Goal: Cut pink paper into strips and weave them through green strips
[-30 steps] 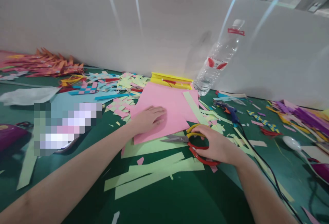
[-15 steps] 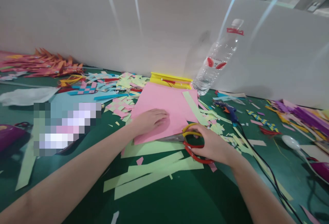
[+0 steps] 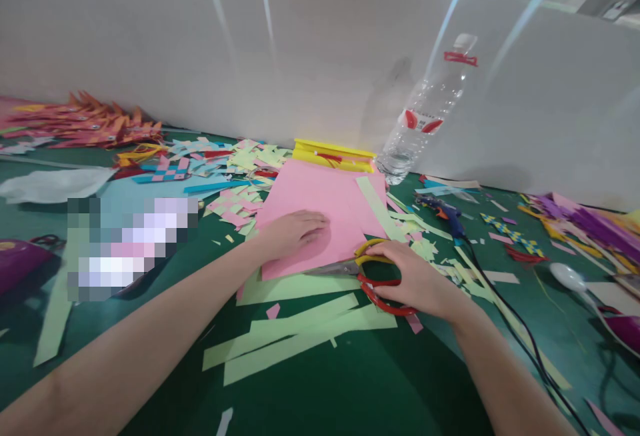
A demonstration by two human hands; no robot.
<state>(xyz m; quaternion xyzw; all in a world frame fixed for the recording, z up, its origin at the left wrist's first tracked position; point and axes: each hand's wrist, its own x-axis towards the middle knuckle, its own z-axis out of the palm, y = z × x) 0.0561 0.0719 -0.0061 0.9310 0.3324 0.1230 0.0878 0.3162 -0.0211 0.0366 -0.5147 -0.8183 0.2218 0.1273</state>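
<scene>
My left hand [image 3: 291, 233] lies flat, fingers stretched, pressing down a pink sheet of paper [image 3: 320, 203] on the green table [image 3: 350, 383]. My right hand [image 3: 417, 281] is wrapped round the red and yellow handles of a pair of scissors [image 3: 373, 275]. The scissor blades point left and slip under the pink sheet's near edge. Long light-green paper strips [image 3: 295, 336] lie just in front of both hands.
A clear plastic bottle [image 3: 425, 119] leans on the white wall behind a yellow paper stack [image 3: 333, 155]. Paper scraps and woven pieces [image 3: 220, 169] cover the left; a glue gun [image 3: 445, 213] with black cord [image 3: 505, 309] lies right. Purple objects sit at both table edges.
My right hand has slid the scissors left, so the blades now reach under the pink sheet's near edge. My left hand has stayed pressed on the sheet.
</scene>
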